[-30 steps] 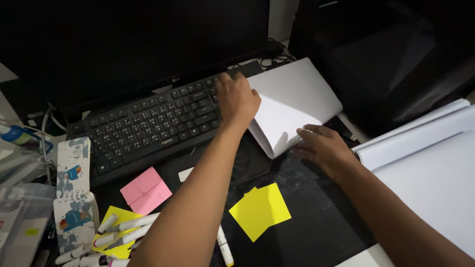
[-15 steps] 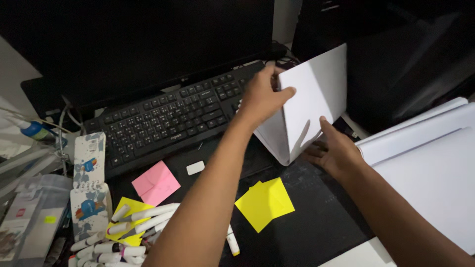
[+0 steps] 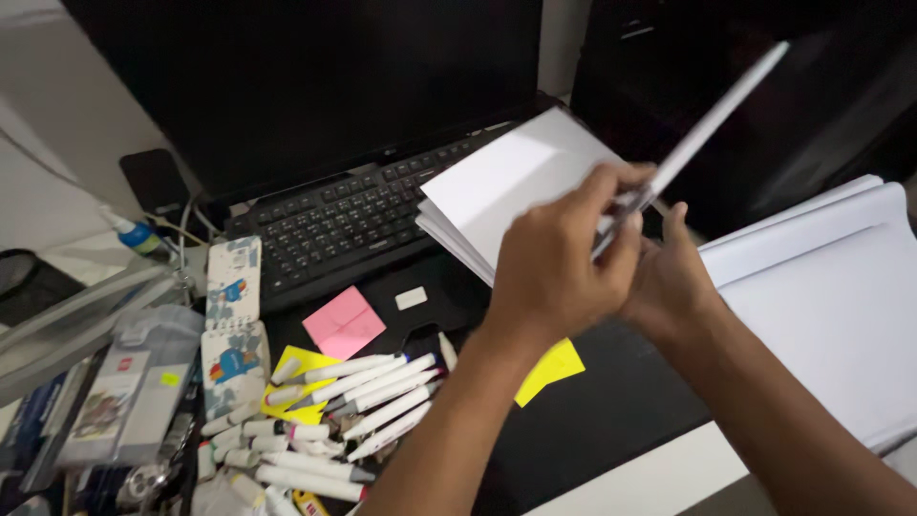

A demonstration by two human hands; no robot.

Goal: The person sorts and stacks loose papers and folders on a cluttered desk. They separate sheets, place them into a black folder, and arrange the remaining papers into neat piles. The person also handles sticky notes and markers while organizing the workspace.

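Observation:
My left hand [image 3: 564, 263] and my right hand [image 3: 673, 277] are together above the dark desk mat [image 3: 611, 420], both closed on a thin bunch of white paper [image 3: 716, 110] that tilts up to the right, seen edge-on and blurred. Just left of the hands, a stack of white paper [image 3: 501, 186] lies across the right end of the black keyboard [image 3: 334, 225]. A yellow sticky note [image 3: 554, 368] shows under my left forearm.
A dark monitor [image 3: 315, 76] stands behind the keyboard. A pink sticky note [image 3: 342, 323], several white markers [image 3: 353, 406], a small spiral notepad [image 3: 232, 330] and plastic pouches [image 3: 105, 401] crowd the left. A large white paper pad [image 3: 831, 306] lies at the right.
Both hands lifted part of the white paper off the stack and brought it up toward me, tilted edge-on. The camera view shifted, showing more of the markers at lower left.

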